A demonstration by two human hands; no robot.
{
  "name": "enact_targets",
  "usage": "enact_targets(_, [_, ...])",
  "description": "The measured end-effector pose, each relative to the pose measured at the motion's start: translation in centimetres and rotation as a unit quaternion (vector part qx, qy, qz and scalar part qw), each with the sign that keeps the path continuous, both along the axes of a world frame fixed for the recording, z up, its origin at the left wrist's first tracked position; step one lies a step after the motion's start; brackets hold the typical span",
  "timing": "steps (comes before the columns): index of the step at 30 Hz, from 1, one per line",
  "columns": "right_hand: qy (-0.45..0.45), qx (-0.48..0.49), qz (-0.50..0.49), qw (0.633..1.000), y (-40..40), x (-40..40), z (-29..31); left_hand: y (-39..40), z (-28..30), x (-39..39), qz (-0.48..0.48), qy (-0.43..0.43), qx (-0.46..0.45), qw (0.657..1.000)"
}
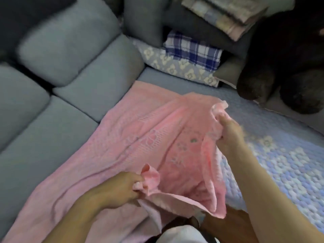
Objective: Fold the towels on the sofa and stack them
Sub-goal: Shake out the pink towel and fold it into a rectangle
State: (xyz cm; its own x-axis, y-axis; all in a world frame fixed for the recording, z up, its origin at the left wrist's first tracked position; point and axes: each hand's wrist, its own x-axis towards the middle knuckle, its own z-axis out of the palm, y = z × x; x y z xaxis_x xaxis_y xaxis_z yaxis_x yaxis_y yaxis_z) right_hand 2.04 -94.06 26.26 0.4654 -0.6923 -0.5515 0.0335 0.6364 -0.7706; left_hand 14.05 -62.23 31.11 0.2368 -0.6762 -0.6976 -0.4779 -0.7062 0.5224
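Head view: pink towel (136, 137) spread mid-frame on sofa (52, 120). Left hand (121, 188) pinches 1 corner at lower centre; right hand (228, 135) grips another at right. Likely first fold: carry both corners toward the far edge, upper left. Open seat left; plaid towel (192, 50) folded at top, well apart.

Your left hand (121, 188) and right hand (228, 132) each pinch a corner of the pink towel (133, 137), mid-frame on the sofa (57, 50).
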Motion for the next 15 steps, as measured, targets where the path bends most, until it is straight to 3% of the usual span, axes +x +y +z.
enact_targets(3, [-0.017, -0.133, 0.067, 0.989, 8.2, 5.7, 8.1, 9.6, 5.9, 0.0, 0.067, -0.036, -0.068, 0.995])
enact_targets(7, [-0.093, -0.214, 0.206, 0.950, 23.1, 12.0, 17.1, 21.3, 14.6, -2.2, 0.160, -0.057, -0.195, 0.966])
enact_targets(11, [-0.225, -0.192, 0.471, 0.831, 40.0, 14.4, 20.3, 29.5, 20.3, -5.1, 0.156, 0.005, -0.275, 0.949])
enact_targets(13, [-0.216, -0.190, 0.562, 0.776, 46.4, 13.5, 19.5, 32.2, 20.4, -6.4, 0.147, 0.009, -0.265, 0.953])
enact_targets(15, [-0.182, -0.245, 0.584, 0.752, 50.3, 12.4, 17.4, 34.5, 19.4, -6.8, 0.135, -0.020, -0.264, 0.955])
